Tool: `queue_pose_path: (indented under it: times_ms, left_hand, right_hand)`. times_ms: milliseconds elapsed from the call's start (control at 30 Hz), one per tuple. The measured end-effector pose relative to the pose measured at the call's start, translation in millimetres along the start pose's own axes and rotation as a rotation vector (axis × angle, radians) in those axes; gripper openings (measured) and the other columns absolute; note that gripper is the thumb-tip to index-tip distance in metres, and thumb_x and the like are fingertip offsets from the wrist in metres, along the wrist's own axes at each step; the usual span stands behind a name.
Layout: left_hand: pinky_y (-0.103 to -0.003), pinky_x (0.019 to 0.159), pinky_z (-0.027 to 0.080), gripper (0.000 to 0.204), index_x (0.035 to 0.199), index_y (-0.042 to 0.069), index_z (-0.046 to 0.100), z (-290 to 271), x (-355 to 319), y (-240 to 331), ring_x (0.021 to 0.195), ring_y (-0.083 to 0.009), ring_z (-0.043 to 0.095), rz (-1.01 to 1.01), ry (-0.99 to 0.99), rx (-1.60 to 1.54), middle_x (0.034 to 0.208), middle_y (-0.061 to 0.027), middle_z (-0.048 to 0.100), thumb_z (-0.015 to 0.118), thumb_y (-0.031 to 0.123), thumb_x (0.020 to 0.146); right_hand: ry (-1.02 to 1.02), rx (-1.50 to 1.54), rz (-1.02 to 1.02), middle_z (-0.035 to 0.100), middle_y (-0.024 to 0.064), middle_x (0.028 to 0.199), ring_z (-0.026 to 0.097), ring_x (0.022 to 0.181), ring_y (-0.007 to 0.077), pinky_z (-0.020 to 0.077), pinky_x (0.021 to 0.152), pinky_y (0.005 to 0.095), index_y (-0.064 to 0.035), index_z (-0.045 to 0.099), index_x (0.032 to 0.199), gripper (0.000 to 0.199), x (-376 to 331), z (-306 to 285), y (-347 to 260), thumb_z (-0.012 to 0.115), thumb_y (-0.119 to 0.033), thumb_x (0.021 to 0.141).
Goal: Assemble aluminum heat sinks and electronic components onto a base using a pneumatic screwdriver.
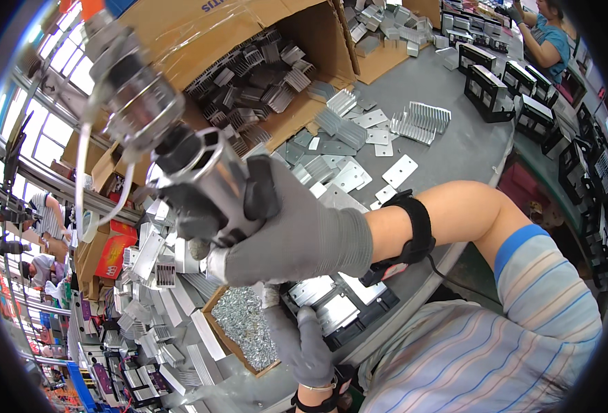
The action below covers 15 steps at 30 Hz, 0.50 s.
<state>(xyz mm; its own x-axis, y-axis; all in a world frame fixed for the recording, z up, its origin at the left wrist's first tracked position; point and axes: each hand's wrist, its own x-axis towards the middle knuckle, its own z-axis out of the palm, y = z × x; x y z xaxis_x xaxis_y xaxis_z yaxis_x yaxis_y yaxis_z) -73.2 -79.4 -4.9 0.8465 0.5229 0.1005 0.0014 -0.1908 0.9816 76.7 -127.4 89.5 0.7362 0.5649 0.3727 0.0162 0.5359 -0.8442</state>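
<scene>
My right hand (297, 230), in a grey knit glove with a black band on the wrist, is closed around the silver and black body of a power screwdriver (204, 182) that hangs from above on a coiled fitting and a white hose. Lower down, my gloved left hand (300, 344) lies with its fingers spread on a silver aluminium part (335, 313) that sits in a black fixture (376, 310). Just left of that hand is a small cardboard box of silver screws (245, 330).
A big cardboard box of dark finned heat sinks (263, 76) stands at the back. Loose aluminium plates (359, 155) and silver finned pieces (421, 120) lie on the grey table (465, 148). Black frames (490, 89) line the right edge. Another person (548, 38) works at the top right. More aluminium parts (153, 265) are piled at the left.
</scene>
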Motion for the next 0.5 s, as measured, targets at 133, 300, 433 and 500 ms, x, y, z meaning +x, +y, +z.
queue_pose_path:
  times_ms: [133,300,433,500]
  left_hand:
    - [-0.033,0.104,0.029,0.054,0.138,-0.006,0.032,0,-6,-4,0.121,-0.0230,0.042,-0.019,0.089,0.115,0.135,-0.0172,0.041,0.042,0.004,0.086]
    - [-0.031,0.102,0.031,0.053,0.138,-0.006,0.032,6,-8,0,0.118,-0.0209,0.043,-0.096,0.117,0.043,0.133,-0.0158,0.043,0.044,0.007,0.088]
    - [-0.031,0.103,0.030,0.053,0.138,-0.005,0.033,14,-4,12,0.119,-0.0209,0.043,-0.087,0.114,-0.003,0.133,-0.0148,0.043,0.041,0.005,0.087]
    - [-0.031,0.103,0.030,0.053,0.138,-0.005,0.033,21,-8,16,0.119,-0.0210,0.043,-0.099,0.129,-0.039,0.133,-0.0147,0.043,0.040,0.004,0.086]
  right_hand:
    - [-0.026,-0.138,-0.048,0.058,0.0079,0.074,0.054,0.063,0.0130,0.0452,0.059,0.0269,0.0015,0.058,0.084,0.035,-1,10,6,0.072,-0.019,0.059]
    - [-0.124,-0.544,-0.124,0.056,0.0159,0.058,0.052,0.051,0.0193,0.0453,0.054,0.0313,0.0031,0.058,0.072,0.028,-1,4,-6,0.066,-0.020,0.058]
    - [-0.100,-0.389,-0.019,0.057,0.0112,0.058,0.053,0.053,0.0158,0.0446,0.054,0.0302,0.0021,0.059,0.072,0.024,-5,4,-12,0.067,-0.017,0.059]
    - [-0.120,0.034,-0.053,0.059,0.0042,0.064,0.053,0.058,0.0097,0.0438,0.054,0.0277,0.0002,0.061,0.077,0.020,-15,-6,-33,0.067,-0.011,0.061]
